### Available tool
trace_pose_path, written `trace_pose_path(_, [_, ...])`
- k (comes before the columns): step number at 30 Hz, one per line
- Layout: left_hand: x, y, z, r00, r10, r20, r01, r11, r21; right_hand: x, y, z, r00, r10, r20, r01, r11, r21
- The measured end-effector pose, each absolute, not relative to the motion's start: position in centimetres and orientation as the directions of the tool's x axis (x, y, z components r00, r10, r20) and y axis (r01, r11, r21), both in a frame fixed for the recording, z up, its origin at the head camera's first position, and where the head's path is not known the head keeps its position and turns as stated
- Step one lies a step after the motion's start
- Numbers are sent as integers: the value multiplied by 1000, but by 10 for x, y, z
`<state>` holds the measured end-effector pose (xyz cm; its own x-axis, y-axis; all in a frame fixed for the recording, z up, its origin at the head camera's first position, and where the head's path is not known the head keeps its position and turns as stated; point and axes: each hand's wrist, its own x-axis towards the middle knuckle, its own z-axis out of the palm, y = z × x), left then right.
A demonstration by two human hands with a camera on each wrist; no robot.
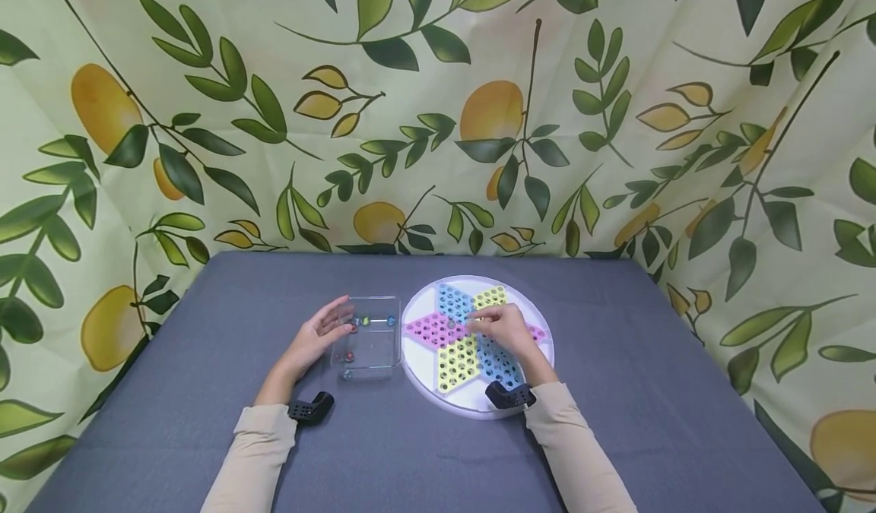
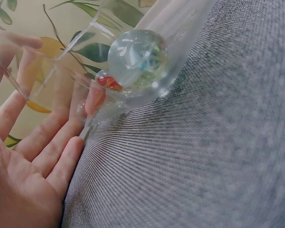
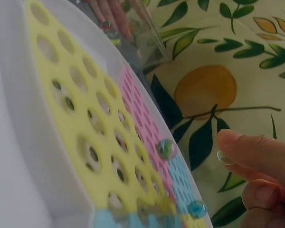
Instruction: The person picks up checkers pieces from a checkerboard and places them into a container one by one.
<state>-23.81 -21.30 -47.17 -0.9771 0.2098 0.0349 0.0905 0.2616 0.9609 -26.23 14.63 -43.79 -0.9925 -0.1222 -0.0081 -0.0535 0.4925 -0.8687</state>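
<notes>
My left hand (image 1: 318, 338) is at the left side of a clear plastic box (image 1: 373, 298), fingers extended along its wall. Inside the box lie several glass marbles, among them a red one (image 1: 349, 356) and a blue one (image 1: 391, 321); a large clear marble (image 2: 137, 57) shows close up in the left wrist view. My right hand (image 1: 506, 329) is over a round white Chinese checkers board (image 1: 419, 362) with a pink, blue and yellow star of holes. Between its thumb and finger it pinches a clear greenish marble (image 3: 224, 157).
On the board, a clear marble (image 3: 166, 148) and a blue marble (image 3: 197, 209) sit in the star. Box and board stand side by side on a grey cloth-covered table (image 1: 411, 460). A leaf-and-fruit patterned curtain (image 1: 438, 118) hangs behind and at both sides.
</notes>
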Motion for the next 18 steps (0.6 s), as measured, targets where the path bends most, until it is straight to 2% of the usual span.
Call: trace_pose_path(18, [-239, -213, -471, -978, 209, 26, 79, 246, 966, -245, 106, -419, -971, -240, -15, -100, 459, -883])
